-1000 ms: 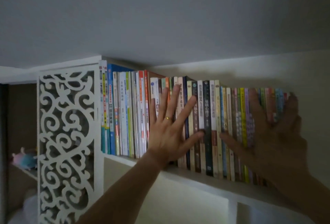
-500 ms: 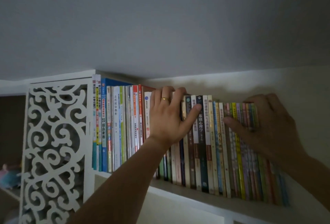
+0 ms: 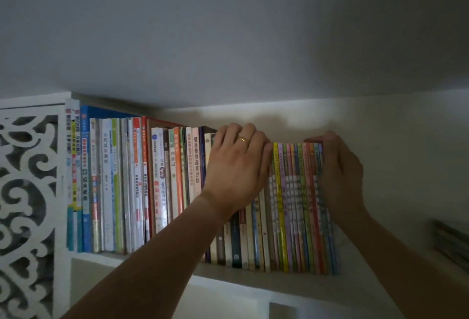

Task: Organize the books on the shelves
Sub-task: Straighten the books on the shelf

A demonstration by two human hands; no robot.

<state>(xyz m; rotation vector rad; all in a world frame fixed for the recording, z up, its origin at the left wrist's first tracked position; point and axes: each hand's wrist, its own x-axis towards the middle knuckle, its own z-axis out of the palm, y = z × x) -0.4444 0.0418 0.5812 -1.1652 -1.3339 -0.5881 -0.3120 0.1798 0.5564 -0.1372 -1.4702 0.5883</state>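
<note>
While both hands bracket the thin colourful books (image 3: 299,207) at the right end of the top shelf (image 3: 253,282), left hand (image 3: 236,171) fingers hook their tops, right hand (image 3: 340,174) fingers curl round the end; squeeze evenly, keeping spines upright.

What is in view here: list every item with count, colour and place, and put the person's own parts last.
row of upright books with multicoloured spines: one long row, too many to count, on the top shelf.
white shelf board: one, under the row.
white carved scrollwork panel: one, at the left end of the shelf.
pale wall: behind and right of the books.
grey ceiling: above.
dark blurred stack: one, at the right edge; cannot tell what it is.
gold ring: one, on a left finger.
left hand: grip curled over book tops mid-row.
right hand: grip on the row's right end.
</note>
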